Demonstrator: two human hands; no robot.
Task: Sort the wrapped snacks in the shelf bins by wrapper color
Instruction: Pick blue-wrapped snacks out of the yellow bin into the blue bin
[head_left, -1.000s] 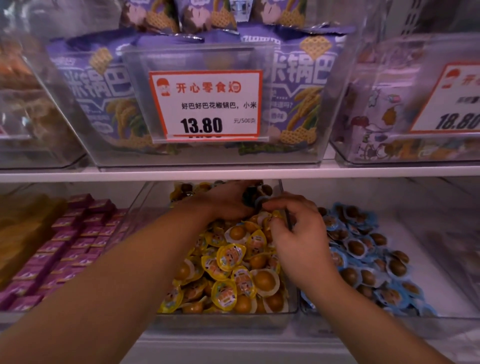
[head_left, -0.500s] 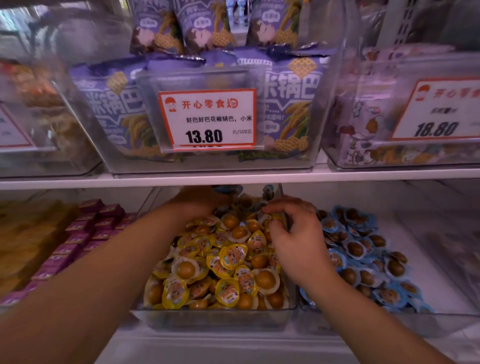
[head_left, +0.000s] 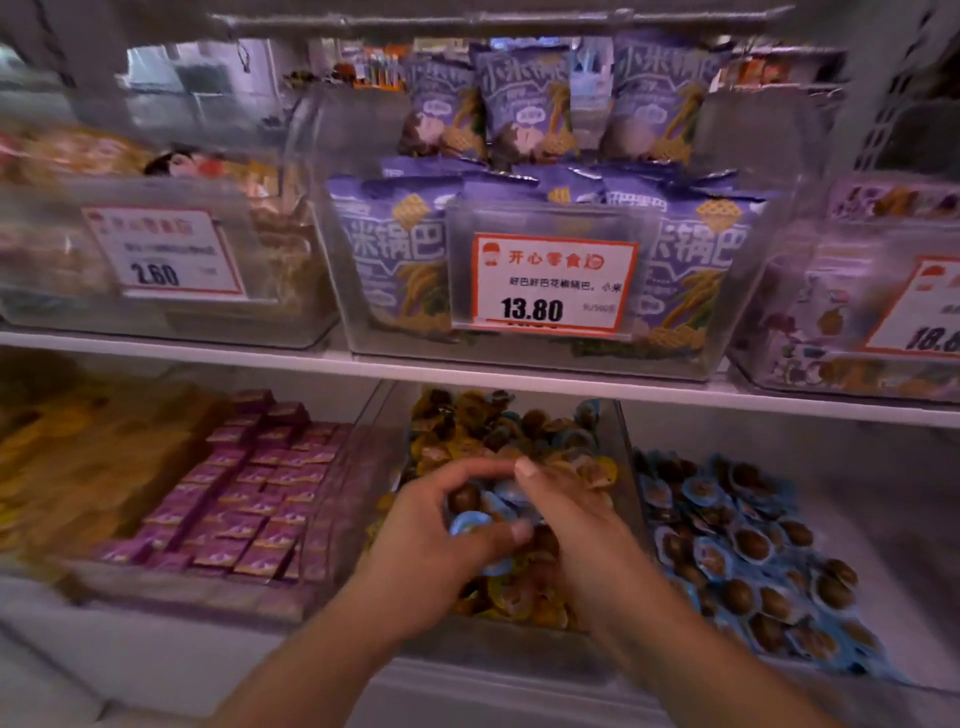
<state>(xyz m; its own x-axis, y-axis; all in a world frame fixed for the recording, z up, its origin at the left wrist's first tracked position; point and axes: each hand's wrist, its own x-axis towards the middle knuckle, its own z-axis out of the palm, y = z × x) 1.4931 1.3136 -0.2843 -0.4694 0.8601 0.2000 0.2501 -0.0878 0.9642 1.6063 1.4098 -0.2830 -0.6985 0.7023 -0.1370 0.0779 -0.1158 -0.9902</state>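
1. Left hand (head_left: 426, 540) curls around several blue snacks (head_left: 470, 521) above the middle bin (head_left: 621, 441).
2. Right hand (head_left: 566, 525) touches the same cluster; its grasp is unclear.
3. Yellow snacks (head_left: 467, 441) fill that bin; the blue pile (head_left: 737, 545) lies right.

The middle price tag (head_left: 553, 283) says 13.80. The tag (head_left: 166, 254) at 9 o'clock says 2.60 (blurry). The purple bags (head_left: 395, 249) show big Chinese letters.
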